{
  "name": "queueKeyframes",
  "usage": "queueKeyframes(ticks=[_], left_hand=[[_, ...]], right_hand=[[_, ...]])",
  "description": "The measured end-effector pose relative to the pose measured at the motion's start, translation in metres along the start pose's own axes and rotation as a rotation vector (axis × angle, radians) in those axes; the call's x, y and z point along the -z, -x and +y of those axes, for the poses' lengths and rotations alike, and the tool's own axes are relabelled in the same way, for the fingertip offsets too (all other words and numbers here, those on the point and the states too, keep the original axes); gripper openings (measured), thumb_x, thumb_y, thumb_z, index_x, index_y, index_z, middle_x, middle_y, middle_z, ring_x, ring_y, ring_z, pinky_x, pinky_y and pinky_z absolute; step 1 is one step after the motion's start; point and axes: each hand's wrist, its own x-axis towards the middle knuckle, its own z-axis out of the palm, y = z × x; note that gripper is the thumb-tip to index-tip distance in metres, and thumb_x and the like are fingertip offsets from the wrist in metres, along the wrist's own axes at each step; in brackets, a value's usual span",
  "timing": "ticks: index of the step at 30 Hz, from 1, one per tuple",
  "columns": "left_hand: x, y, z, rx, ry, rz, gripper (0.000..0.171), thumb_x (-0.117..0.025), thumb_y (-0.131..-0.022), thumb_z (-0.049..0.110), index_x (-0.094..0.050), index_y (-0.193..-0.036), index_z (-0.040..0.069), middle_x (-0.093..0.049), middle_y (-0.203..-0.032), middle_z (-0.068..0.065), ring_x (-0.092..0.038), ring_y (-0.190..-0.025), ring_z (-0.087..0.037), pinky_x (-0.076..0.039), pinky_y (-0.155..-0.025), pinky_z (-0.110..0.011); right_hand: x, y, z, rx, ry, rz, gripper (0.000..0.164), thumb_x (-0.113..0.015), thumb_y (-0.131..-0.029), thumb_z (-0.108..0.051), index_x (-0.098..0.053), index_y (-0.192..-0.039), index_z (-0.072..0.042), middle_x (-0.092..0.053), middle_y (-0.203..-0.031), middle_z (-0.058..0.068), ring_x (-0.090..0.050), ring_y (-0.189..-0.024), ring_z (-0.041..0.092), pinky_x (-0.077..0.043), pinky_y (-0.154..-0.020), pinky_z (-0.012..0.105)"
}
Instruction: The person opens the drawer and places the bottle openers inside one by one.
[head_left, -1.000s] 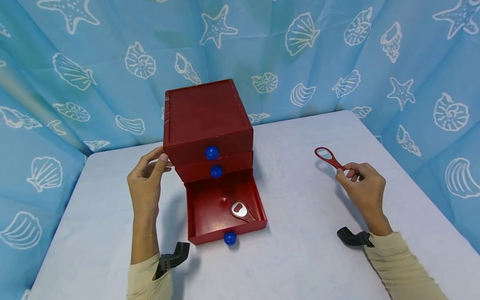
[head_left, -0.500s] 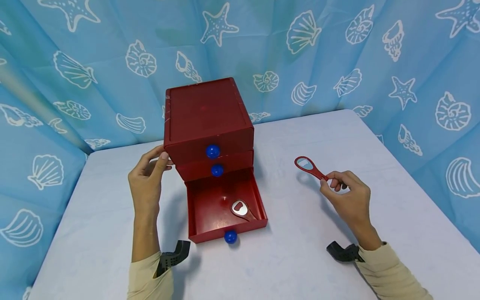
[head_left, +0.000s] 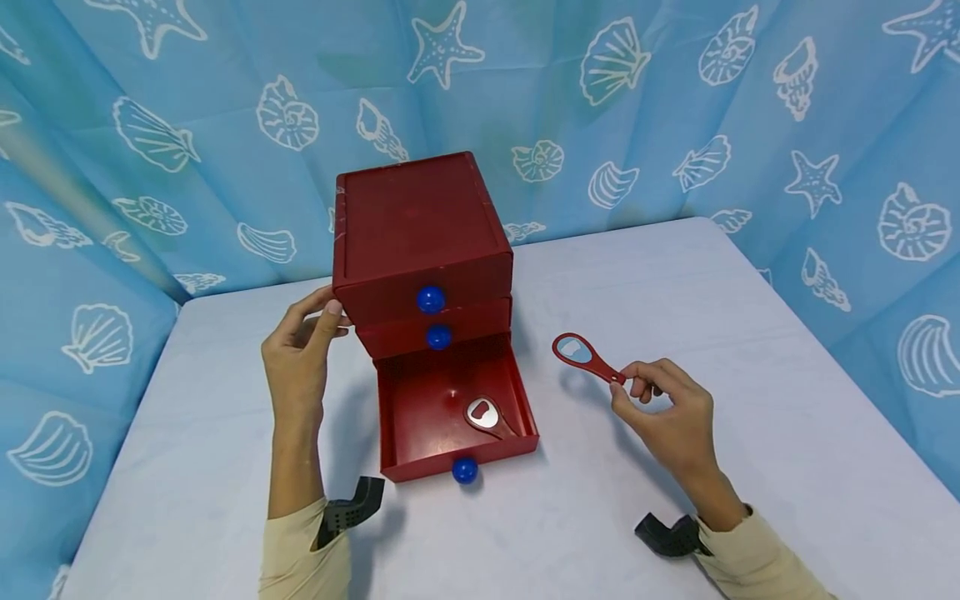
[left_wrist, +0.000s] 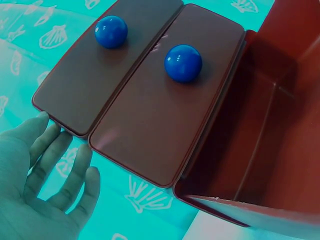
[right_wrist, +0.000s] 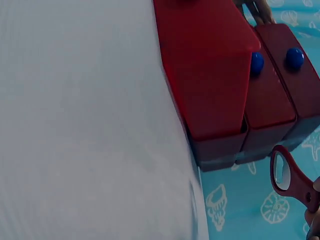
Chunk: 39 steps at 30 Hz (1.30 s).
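My right hand [head_left: 667,412] pinches the handle end of a red bottle opener [head_left: 576,350], holding it above the table to the right of the dark red drawer cabinet [head_left: 420,221]. Only fingertips of that hand show in the right wrist view, beside the bottle opener [right_wrist: 290,175]. My left hand [head_left: 300,358] rests its fingers against the cabinet's left side by the upper front corner; in the left wrist view its fingers [left_wrist: 52,157] are spread and loosely bent. The cabinet's bottom drawer [head_left: 416,425] is pulled out, with another bottle opener [head_left: 483,414] lying inside at the right.
Two upper drawers are closed, with blue round knobs [head_left: 431,300]. The bottom drawer's knob [head_left: 465,471] faces the front of the white table [head_left: 585,517]. A blue shell-patterned curtain [head_left: 300,50] hangs behind and at the sides.
My right hand has carried the bottle opener left and somewhat nearer, toward the open drawer. My left hand stays against the cabinet, and the drawer has not moved.
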Motion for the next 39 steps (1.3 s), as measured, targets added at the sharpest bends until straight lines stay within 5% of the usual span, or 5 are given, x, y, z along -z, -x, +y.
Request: queueKeyframes(ticks=[7,18,32,39], left_hand=[[0.000,-0.001,-0.001,-0.001,0.003,0.005,0.033,-0.068,-0.097,0.031,-0.070,-0.128,0.021,-0.068,-0.118,-0.001,-0.067,-0.095,-0.021,-0.053,-0.089,-0.032],[0.002,-0.001,-0.001,-0.008,0.016,0.006,0.033,-0.068,-0.097,0.030,-0.070,-0.128,0.020,-0.068,-0.118,-0.002,-0.066,-0.094,-0.022,-0.053,-0.088,-0.030],[0.001,-0.001,-0.002,-0.010,0.014,-0.006,0.033,-0.067,-0.097,0.032,-0.070,-0.128,0.022,-0.067,-0.121,-0.001,-0.066,-0.097,-0.022,-0.053,-0.089,-0.031],[0.001,-0.001,-0.002,-0.008,0.007,-0.006,0.034,-0.068,-0.096,0.032,-0.070,-0.128,0.022,-0.068,-0.120,-0.001,-0.066,-0.097,-0.021,-0.053,-0.090,-0.033]], right_hand=[[-0.009,-0.003,-0.040,0.031,-0.079,-0.013,0.020,-0.075,-0.066,0.016,-0.070,-0.082,0.004,-0.053,-0.067,0.009,-0.048,-0.063,0.018,-0.040,-0.061,0.021],[-0.028,0.004,-0.063,0.041,-0.161,-0.067,0.022,-0.077,-0.066,0.015,-0.070,-0.083,0.003,-0.053,-0.068,0.007,-0.049,-0.062,0.019,-0.042,-0.058,0.024],[-0.042,0.010,-0.075,0.053,-0.198,-0.086,0.024,-0.077,-0.066,0.015,-0.070,-0.084,0.002,-0.053,-0.069,0.007,-0.049,-0.062,0.019,-0.040,-0.056,0.022],[-0.053,0.022,-0.053,0.035,-0.206,-0.127,0.026,-0.080,-0.068,0.010,-0.072,-0.089,-0.005,-0.054,-0.072,0.003,-0.050,-0.065,0.016,-0.040,-0.059,0.025]])
